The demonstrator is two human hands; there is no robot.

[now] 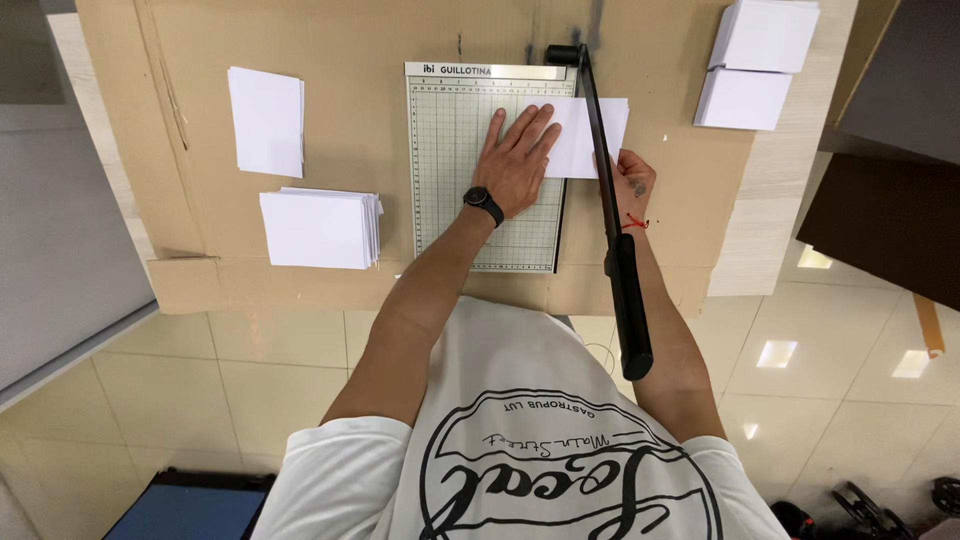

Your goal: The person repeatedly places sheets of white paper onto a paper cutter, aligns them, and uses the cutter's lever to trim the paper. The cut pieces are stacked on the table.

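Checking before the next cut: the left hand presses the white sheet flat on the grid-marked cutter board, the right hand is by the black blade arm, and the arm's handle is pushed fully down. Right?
Not quite. The head view shows the black blade arm raised, its handle lifted toward the camera. The rest holds: the left hand presses the white sheet flat on the grid-marked cutter board, and the right hand is by the arm.

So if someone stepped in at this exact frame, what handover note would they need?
Left hand: flat, pressing the sheet on the cutter.
Right hand: under the raised blade arm, by the sheet's overhanging edge; grip hidden.
Stacks: two at left, two at right, all on cardboard.
Done: stacks look already cut.
Left: this sheet looks uncut.
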